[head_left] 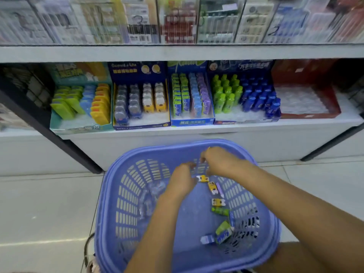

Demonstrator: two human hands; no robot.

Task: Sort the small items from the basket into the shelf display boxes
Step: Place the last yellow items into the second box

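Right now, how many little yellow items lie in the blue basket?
3 yellow items in a line: one by the left hand, one just below it, one lower still. The right hand may hide others.

Upper tier: a row of clear-fronted compartments, parted by thin dark dividers, holding carded and boxed goods in white, red, blue and grey; the print is blurred and unreadable. White shelf edge: a plain horizontal band directly beneath that tier. Black frame post, left: slants down to the floor beside a neighbouring bay stocked with dark and grey packs. Second black post: lower right. White base panel: closes the bay below the lower shelf. Floor: pale glossy tiles with thin joints. Dark curved loop, bottom left: identity unclear.
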